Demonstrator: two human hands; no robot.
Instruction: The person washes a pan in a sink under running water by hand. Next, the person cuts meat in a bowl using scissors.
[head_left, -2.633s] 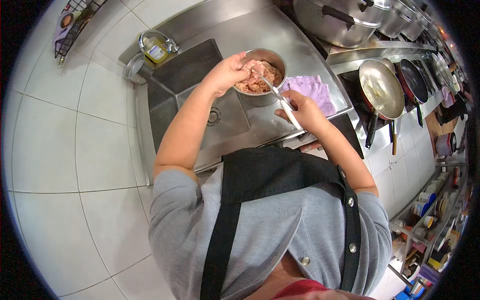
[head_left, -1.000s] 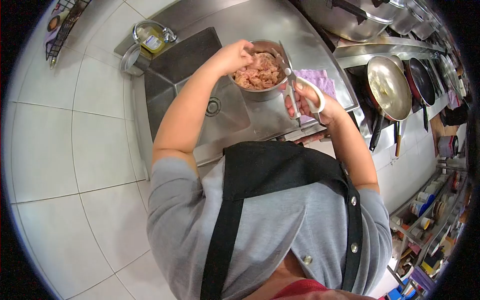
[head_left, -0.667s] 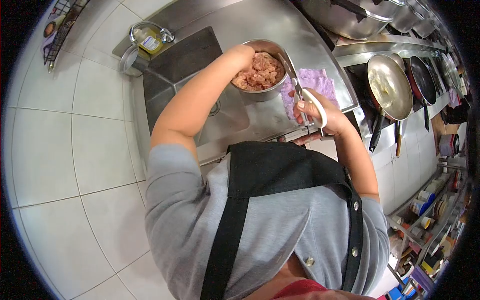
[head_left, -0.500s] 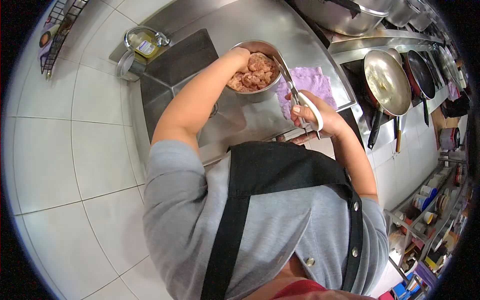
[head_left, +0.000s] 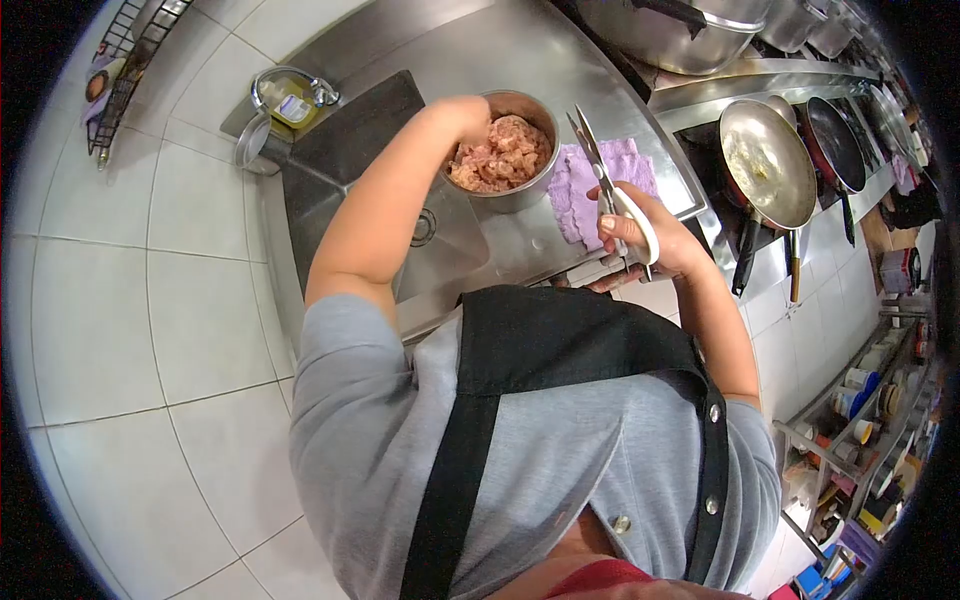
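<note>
My left hand reaches over the left rim of a steel pot; its fingers are turned away and hidden from me. Inside the pot lies a heap of raw pinkish meat pieces. Wrapped around the white handles of a pair of scissors is my right hand. The blades point up and away, slightly apart, just right of the pot, with nothing visible between them. Beneath the scissors a purple cloth lies on the counter.
A sink basin lies left of the pot, with a tap and a bottle of yellow liquid at its corner. Frying pans rest on the stove at right. A large steel pot stands behind.
The scissors have moved right, from over the pot's rim to beside it. My left hand has shifted slightly left, toward the pot's left rim.
</note>
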